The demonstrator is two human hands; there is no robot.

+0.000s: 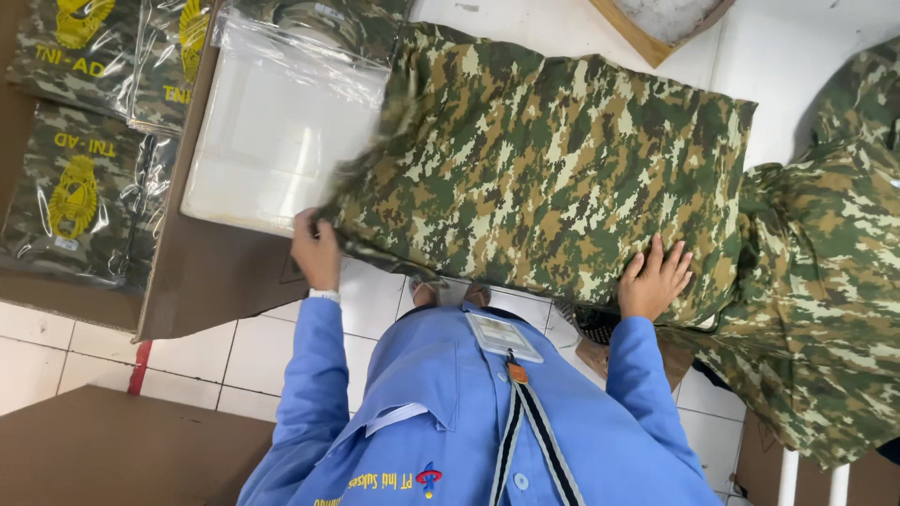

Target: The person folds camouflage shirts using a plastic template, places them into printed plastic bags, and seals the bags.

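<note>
White floor tiles lie nearest, under the blue-sleeved arms. Left hand, fingers pinched shut on the folded camouflage garment's corner; right hand flat on it, fingers spread. One clear plastic bag lies beside it. Farther left, three bagged camouflage garments; right, a loose camouflage pile.

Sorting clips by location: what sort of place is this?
Probably a garment packing area: a folded camouflage garment under both hands, bagged camouflage garments stacked on the left, and an empty clear plastic bag.

Bagged camouflage garments, brown cardboard sheet, white tiled floor, wooden frame corner
</note>
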